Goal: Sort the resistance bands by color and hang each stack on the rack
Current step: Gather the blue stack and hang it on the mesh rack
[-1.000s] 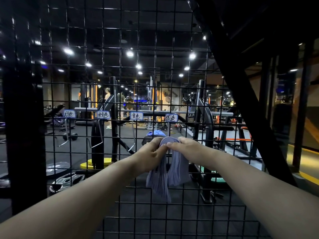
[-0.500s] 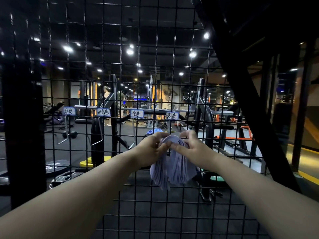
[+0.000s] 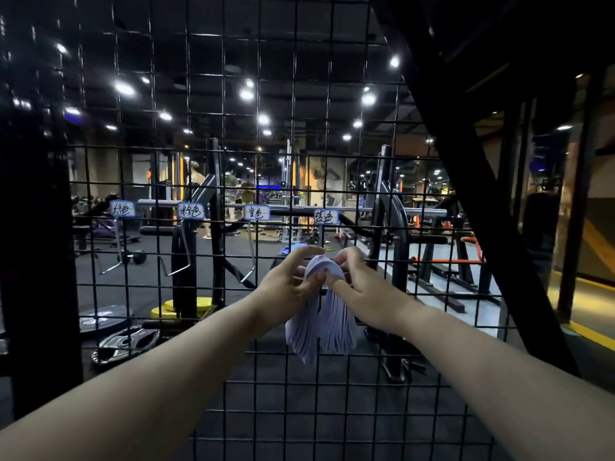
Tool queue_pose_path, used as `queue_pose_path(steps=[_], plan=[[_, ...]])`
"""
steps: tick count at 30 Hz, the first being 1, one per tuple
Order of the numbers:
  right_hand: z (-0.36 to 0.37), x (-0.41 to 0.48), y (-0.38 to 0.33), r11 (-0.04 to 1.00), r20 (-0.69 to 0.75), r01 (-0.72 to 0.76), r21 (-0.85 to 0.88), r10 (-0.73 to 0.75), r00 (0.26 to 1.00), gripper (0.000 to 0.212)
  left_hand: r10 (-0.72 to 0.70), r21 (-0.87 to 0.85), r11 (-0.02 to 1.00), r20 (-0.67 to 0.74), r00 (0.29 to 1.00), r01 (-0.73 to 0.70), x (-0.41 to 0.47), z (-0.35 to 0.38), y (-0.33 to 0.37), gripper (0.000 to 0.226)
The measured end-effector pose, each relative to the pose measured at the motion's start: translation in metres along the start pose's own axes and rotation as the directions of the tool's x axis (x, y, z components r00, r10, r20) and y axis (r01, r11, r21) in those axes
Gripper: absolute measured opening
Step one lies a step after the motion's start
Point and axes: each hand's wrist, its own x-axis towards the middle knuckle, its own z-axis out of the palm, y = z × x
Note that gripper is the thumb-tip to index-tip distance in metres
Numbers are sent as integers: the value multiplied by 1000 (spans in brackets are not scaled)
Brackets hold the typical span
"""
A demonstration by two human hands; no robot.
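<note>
Two-handed grip at the wire rack (image 3: 259, 377), just below the rightmost label (image 3: 326, 216); curled fingers of left hand (image 3: 289, 287) and right hand (image 3: 361, 289) pinch the folded top of the stack of bands (image 3: 334, 322) (pale lilac); loose ends droop.

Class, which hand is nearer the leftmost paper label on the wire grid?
Left. The left hand is below and right of the label; the right hand lies farther right, beyond the bands.

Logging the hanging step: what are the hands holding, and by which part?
The left hand and right hand both pinch the stack of pale bluish bands at its folded top; its ends hang loose below.
</note>
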Motion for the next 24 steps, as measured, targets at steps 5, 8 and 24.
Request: queue_pose_path(steps=[5,8,24], plan=[[8,-5,2,976,-110,40,-214,-64,992,36,-55,-106,993,-82,995,46,-5,1,-3,23],[12,-3,5,986,-170,77,-145,-102,980,40,-63,-106,993,-98,993,52,-4,-3,-1,28],[22,3,7,981,-237,42,190,4,971,12,-161,-245,958,-31,986,149,-6,-5,1,38]])
